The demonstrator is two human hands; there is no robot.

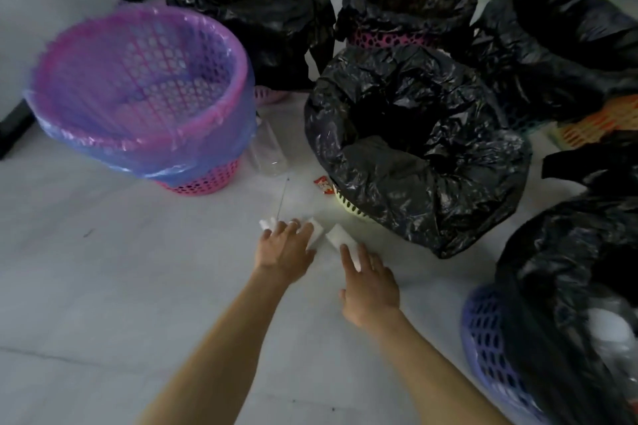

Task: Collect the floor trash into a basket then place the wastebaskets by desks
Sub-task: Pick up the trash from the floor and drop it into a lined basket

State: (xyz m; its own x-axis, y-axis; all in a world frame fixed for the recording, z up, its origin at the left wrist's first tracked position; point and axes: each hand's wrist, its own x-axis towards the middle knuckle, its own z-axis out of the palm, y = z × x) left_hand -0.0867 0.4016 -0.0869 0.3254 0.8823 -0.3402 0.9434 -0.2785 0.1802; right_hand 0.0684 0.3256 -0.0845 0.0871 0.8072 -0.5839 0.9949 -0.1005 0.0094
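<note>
Left hand [284,247] flat and spread wide on the grey floor [121,269], fingers straight. Its fingertips touch a small white scrap [265,223] at its 11 o'clock and a second white scrap [317,228] at its 1 o'clock; it grips nothing. Right hand [369,286] is also loosely open, with its fingers laid along a third white scrap [335,237], and white shows between two fingers. The scraps are crumpled paper, flat on the floor at frame centre. Thin stick [283,198] lies at 12 o'clock from the left hand, with a clear bottle [269,152] on its side beyond it. Red wrapper [322,185] touches the base of the black-lined basket [414,148], at 1 o'clock from the hands. Pink basket [203,183] with a blue liner stands at 10 o'clock, blurred. Purple basket [490,338] with a black bag at 4 o'clock.
</note>
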